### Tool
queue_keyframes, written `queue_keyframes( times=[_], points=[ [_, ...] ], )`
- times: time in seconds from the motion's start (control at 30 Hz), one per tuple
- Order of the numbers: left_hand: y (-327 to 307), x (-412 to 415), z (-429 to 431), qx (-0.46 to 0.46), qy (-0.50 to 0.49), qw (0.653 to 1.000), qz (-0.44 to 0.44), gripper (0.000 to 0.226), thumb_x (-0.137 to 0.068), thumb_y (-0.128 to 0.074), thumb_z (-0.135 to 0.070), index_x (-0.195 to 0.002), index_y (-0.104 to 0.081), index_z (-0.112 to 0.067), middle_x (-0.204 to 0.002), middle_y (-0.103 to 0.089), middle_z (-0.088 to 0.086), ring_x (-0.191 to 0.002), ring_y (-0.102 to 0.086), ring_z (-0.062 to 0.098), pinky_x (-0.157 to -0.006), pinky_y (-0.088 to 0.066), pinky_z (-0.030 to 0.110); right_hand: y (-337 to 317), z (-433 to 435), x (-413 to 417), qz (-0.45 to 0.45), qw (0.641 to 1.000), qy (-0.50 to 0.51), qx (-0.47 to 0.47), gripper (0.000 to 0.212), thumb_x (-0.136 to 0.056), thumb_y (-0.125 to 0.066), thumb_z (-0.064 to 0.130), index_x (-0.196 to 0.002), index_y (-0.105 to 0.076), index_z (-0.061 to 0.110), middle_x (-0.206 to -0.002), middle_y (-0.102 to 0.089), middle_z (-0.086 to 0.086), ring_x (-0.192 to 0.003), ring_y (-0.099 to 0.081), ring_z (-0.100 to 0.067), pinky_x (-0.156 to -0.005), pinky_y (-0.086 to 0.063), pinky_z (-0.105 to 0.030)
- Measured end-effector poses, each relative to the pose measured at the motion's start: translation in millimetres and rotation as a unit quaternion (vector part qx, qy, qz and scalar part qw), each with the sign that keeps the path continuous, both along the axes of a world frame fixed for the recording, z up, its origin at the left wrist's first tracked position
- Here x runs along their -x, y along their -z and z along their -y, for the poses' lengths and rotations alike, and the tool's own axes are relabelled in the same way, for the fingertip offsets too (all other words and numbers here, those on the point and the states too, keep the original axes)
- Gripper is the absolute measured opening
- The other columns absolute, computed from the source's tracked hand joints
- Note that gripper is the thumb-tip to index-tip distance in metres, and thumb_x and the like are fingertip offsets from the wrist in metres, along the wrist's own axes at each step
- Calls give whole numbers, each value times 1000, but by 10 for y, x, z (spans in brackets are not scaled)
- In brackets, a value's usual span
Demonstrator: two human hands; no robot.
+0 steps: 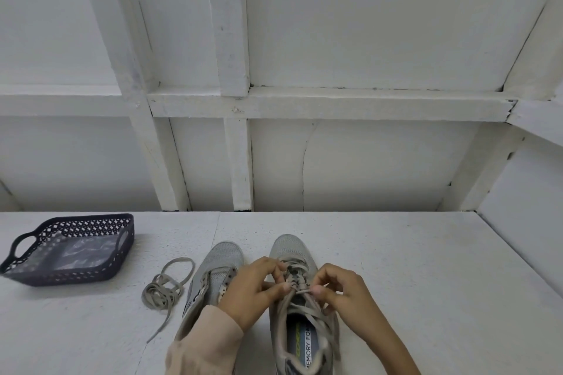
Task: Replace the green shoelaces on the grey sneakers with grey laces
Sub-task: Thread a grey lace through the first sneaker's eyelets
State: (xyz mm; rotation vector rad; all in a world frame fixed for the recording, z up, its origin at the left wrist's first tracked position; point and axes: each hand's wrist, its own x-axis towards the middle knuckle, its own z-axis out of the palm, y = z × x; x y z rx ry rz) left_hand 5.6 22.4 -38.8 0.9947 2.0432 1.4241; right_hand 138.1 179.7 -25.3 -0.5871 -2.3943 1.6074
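The left grip [256, 292] and right grip [341, 292] pinch the threaded lace [300, 291] over the upper eyelets of the laced sneaker [289, 248] at lower centre, so which eyelets it passes through is hidden. That sneaker's heel is cut off by the bottom edge, as are both forearms. Lace strands cover part of the insole [300, 347] print, which reads only in part. The sleeve [207, 344] and left grip hide the rear and inner side of the second sneaker [224, 256], just to the left. In the basket [73, 225] at lower left, something pale and crinkled is too indistinct to name. The loose lace [166, 289] on the counter [411, 268] looks dull, and I cannot tell whether it is green or grey.
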Motion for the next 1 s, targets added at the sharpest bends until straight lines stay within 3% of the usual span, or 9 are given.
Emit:
queue_keyframes(
  times=[0.13,0.23,0.3,0.37,0.47,0.6,0.8,0.93,1.0],
  points=[
    [-1,-36,22,-21,-17,997,70,13,-77,-67,-13,-70,-55,-10,-114,-61,1,-74,-66,21,-78,-56,41,32,7,3,2,998,13,61,26,-90,-58,-2,-71,-62,15,-74,-68,-4,-77,-64,-32,-60,-53,-28],
    [-2,-34,32,-18,-20,998,65,16,-84,-67,-8,-74,-57,-13,-114,-60,1,-78,-69,20,-81,-56,45,2,-15,-38,-9,996,4,88,10,-88,-66,4,-79,-65,10,-79,-68,-4,-73,-61,-18,-63,-54,-27],
    [-15,-43,38,-20,-22,998,46,13,-80,-71,-21,-80,-57,-22,-114,-61,-6,-86,-69,15,-82,-56,43,-2,-44,-113,0,995,-4,102,10,-83,-73,10,-89,-65,9,-85,-68,-1,-71,-60,-12,-65,-54,-25],
    [-31,-79,52,-12,-18,999,-24,18,-74,-69,-38,-85,-55,-36,-113,-56,-20,-100,-63,4,-81,-56,33,21,-78,-207,24,995,-18,92,25,-74,-82,20,-91,-64,12,-87,-69,0,-71,-61,-10,-66,-54,-26],
    [3,-178,81,4,27,985,-172,14,-78,-62,-34,-90,-55,-40,-123,-38,-32,-121,-43,-7,-84,-52,22,54,-70,-310,49,997,-33,42,26,-63,-85,36,-78,-69,23,-82,-71,1,-72,-63,-11,-71,-56,-32],
    [153,-281,96,96,48,943,-316,40,-72,-38,-52,-110,-48,-42,-145,-17,-27,-131,-30,-6,-96,-43,26,13,-17,-358,40,999,-23,-7,18,-72,-84,21,-63,-69,24,-63,-68,1,-59,-59,-7,-61,-48,-23],
    [94,-408,90,113,35,931,-346,38,-75,-38,-55,-111,-42,-44,-147,-6,-29,-136,-20,-3,-86,-51,37,-190,181,-340,56,996,-71,-26,10,-72,-74,35,-67,-66,31,-63,-64,8,-59,-53,-2,-60,-42,-20],
    [133,-475,127,25,-3,930,-368,17,-81,-48,-42,-95,-57,-42,-143,-25,-26,-128,-40,3,-64,-56,37,-261,256,-301,74,996,-36,-19,18,-90,-66,25,-73,-66,21,-62,-66,-2,-52,-57,-12,-55,-46,-23],
    [163,-523,162,-6,-50,923,-381,16,-81,-51,-42,-94,-60,-45,-137,-39,-20,-121,-46,4,-54,-56,31,-251,268,-286,113,985,8,-127,17,-86,-67,36,-72,-62,27,-69,-68,1,-55,-60,-9,-60,-49,-25]
  ],
)
